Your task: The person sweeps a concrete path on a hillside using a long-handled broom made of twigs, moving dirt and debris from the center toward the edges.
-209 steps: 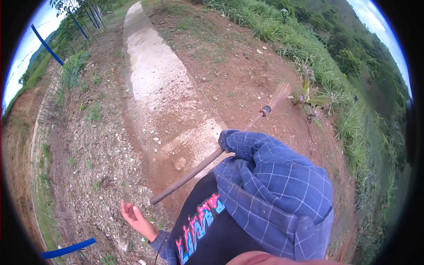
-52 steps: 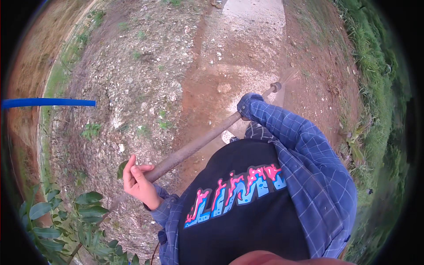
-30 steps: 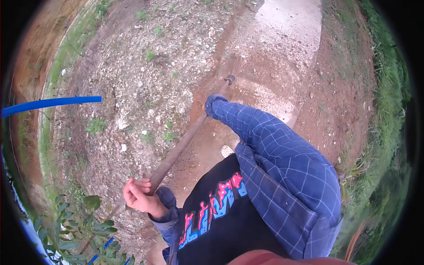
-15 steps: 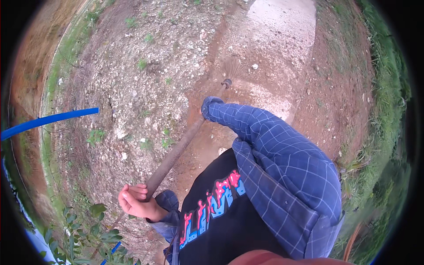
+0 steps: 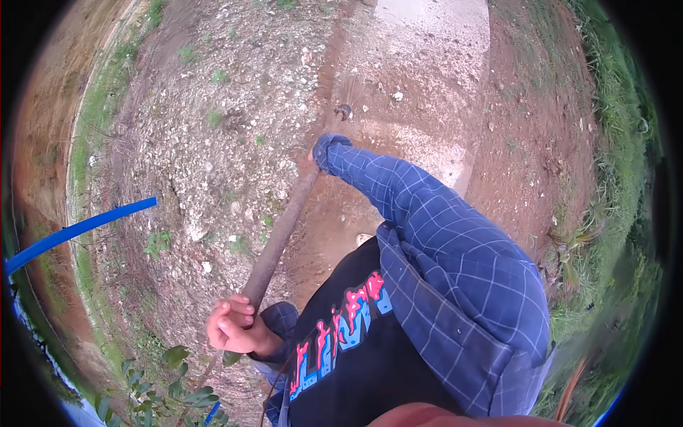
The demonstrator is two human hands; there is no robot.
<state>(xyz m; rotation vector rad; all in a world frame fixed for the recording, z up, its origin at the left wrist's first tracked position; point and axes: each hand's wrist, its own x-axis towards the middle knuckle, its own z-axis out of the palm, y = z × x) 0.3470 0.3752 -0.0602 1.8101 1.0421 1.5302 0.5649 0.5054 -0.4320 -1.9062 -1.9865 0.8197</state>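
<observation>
Closest in, the left hand (image 5: 235,327) sits half-curled at the butt of the broom (image 5: 281,235); whether it grips, I can't tell. The pole slants forward and rightward into the right hand (image 5: 311,156), wrapped round it, mostly cuff-hidden (image 5: 331,151), nearer the bristles (image 5: 352,91).

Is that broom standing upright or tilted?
Tilted. The broom slants away from the body: its handle end is by the left hand, its blurred bristles farther ahead.
</observation>
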